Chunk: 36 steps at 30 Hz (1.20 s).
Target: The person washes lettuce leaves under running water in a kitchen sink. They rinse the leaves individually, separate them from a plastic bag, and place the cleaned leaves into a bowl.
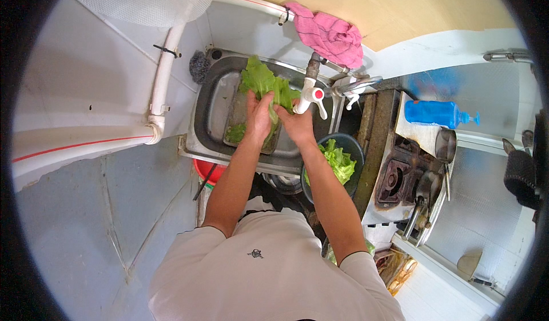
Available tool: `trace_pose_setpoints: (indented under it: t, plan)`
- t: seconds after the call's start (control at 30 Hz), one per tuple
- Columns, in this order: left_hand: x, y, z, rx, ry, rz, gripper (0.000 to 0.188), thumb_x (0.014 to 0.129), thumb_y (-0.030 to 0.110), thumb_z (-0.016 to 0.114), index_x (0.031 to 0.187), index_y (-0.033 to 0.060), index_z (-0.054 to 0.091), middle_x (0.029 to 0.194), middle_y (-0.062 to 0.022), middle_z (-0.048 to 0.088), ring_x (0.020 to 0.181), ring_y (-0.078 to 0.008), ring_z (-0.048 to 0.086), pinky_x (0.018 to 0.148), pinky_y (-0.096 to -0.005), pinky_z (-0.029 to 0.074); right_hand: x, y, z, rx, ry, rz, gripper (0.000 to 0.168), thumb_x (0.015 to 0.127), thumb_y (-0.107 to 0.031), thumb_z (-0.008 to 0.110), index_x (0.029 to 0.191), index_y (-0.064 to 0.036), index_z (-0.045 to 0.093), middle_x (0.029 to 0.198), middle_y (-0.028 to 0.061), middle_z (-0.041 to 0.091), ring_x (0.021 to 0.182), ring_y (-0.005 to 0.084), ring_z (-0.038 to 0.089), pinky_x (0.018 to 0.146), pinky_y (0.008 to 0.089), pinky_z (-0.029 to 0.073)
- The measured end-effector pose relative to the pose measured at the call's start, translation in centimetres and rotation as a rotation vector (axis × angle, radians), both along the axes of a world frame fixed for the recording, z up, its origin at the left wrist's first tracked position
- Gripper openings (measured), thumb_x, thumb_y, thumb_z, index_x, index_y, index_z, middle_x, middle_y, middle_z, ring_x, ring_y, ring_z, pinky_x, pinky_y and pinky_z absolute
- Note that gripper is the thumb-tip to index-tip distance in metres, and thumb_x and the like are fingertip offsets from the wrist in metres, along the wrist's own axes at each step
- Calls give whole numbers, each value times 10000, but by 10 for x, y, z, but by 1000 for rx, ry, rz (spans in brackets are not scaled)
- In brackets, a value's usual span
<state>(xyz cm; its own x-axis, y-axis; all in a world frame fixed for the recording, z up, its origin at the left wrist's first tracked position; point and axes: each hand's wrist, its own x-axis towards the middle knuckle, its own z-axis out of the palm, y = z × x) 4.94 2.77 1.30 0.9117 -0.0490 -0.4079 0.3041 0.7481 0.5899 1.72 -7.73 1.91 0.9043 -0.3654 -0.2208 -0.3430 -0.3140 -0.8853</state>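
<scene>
Over a steel sink, my left hand and my right hand hold a bunch of green leafy lettuce between them. Its leaves point up and away from me. Beneath the hands, more green leaves lie in a rectangular tray inside the sink. A white tap with a red-marked handle stands just beside my right hand and hides part of its fingers. Below my right forearm, a dark basin holds cut lettuce.
A grimy gas stove is on the right, with a blue pump bottle beyond it. A pink cloth hangs on the pipe behind the tap. A grey scouring pad is at the sink's far left corner; a red basin sits lower left.
</scene>
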Motion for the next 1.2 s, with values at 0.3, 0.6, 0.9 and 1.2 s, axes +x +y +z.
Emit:
trace_pose_setpoints:
  t: [0.3,0.6,0.9,1.2]
  plan:
    - [6,15,5,-265,86,57,365,887,108,497,1241,69,417,1162,-126,543,1055,-284,571,900,-446,481,-5,-4,19,793,35,-389,100,870,-56,601,956,-11,579,869,100,618,718,199,633,620,321,556]
    - [23,50,-26,-538,143,-181,375,894,229,485,1222,46,474,1102,-77,596,994,-237,581,732,-386,498,-5,-6,33,1224,236,-335,153,894,-123,559,1023,-50,523,826,94,586,661,189,552,590,303,505]
    - [22,21,-1,292,-132,-175,416,751,104,748,1081,1,517,983,-85,620,856,-153,590,763,-292,476,2,-11,34,1074,357,-12,166,873,-68,547,1030,-36,505,836,93,589,664,168,550,561,292,473]
    - [26,17,3,250,-177,-127,404,768,88,725,1104,-2,520,1005,-80,622,861,-153,595,758,-289,484,-2,-7,51,898,314,-84,163,904,-40,496,1054,-4,547,935,114,644,748,187,639,628,291,525]
